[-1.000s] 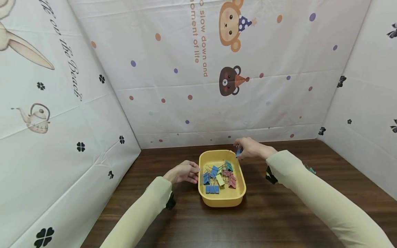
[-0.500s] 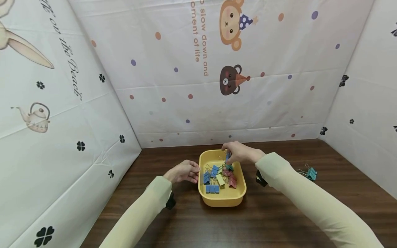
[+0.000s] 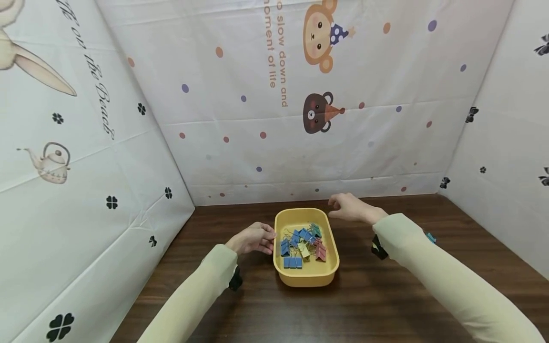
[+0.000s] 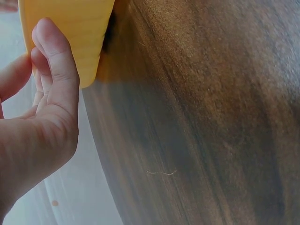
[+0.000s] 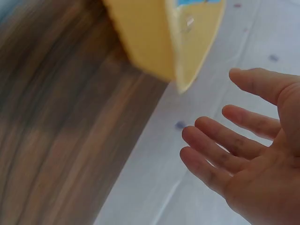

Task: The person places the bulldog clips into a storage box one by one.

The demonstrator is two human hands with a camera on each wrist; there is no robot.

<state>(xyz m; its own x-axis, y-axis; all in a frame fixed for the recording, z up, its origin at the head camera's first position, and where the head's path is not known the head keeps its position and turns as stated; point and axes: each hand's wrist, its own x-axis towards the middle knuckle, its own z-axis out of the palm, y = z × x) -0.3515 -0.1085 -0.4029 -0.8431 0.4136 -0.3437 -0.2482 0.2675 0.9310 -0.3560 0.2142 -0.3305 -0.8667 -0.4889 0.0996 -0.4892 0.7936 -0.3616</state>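
A yellow plastic bin (image 3: 311,281) stands on the table, with several binder clips in blue, green, yellow and red inside. The left hand (image 3: 253,237) is at its left side. In the left wrist view, bent fingers (image 4: 56,51) lie against the outer wall and the thumb tip meets the rim. A blue binder clip (image 3: 307,235) lies on top of other clips near the middle. Just outside the far right corner hovers the right hand (image 3: 349,207), holding nothing. Its fingers (image 5: 220,164) are spread and relaxed in the right wrist view.
On the dark wood table (image 3: 377,295), a teal binder clip (image 3: 431,237) lies to the right, mostly hidden behind the right sleeve. Printed white cloth (image 3: 240,157) closes off the back, left and right sides.
The right hand carried a blue binder clip over the bin, let it go among the others, and moved back out to the right. The left hand stayed at the rim.
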